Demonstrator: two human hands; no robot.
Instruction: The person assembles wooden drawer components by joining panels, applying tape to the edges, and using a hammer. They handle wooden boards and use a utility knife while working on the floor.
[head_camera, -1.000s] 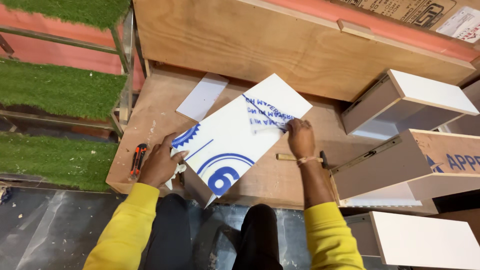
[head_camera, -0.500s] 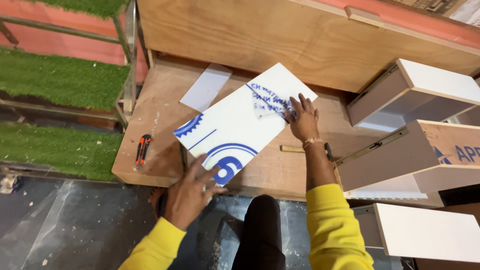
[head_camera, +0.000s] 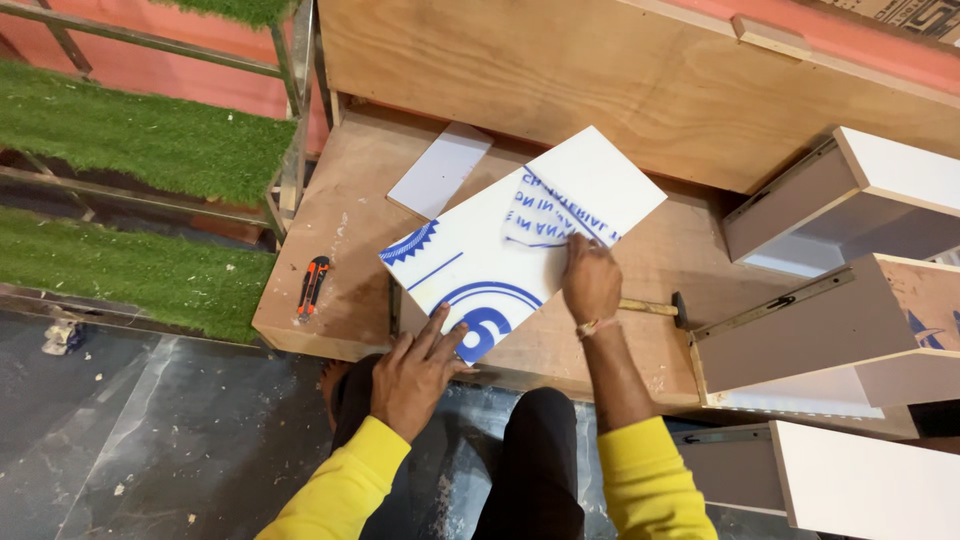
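White laminate sheet (head_camera: 520, 245) with blue print lying skewed on plywood bench (head_camera: 340, 215), left hand (head_camera: 415, 375) fingers spread, pressing its near corner, right hand (head_camera: 590, 280) fingers pinching peeled clear film (head_camera: 535, 215), hammer (head_camera: 655, 308) just beside right wrist, orange utility knife (head_camera: 314, 285) at left.

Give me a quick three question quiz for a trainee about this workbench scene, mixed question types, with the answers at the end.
1. True or false: the right hand pinches the clear protective film on the white panel.
2. Multiple choice: what lies on the wooden bench left of the panel? A) orange utility knife B) pliers C) tape measure
3. Fill in: the left hand presses the panel's near corner, beside a printed ____ ring.

Key:
1. True; the film is lifted and curled above the fingers.
2. A, the orange utility knife. A hammer lies to the right of the right hand.
3. Blue.
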